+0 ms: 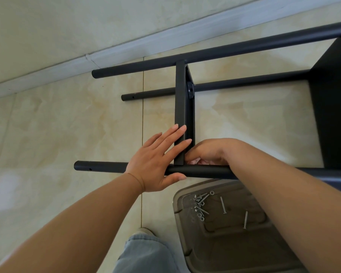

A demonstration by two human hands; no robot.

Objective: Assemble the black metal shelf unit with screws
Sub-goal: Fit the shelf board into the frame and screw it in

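Fixing a shelf panel onto the near black pole

The shelf panel [182, 115] stands on edge, its long side running away from the person, its near end touching the near pole [201, 172]. The left hand [158, 162] presses flat on both, fingers straight. The right hand [209, 152] curls behind the joint; what it holds is hidden. Screws [202, 203] lie in a brown tray [234, 243] just below.

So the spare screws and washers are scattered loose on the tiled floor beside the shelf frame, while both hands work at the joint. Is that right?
Not quite. The head view shows the screws and washers lying in a brown plastic tray, not on the floor. The rest holds: the left hand and right hand are both at the shelf frame joint.
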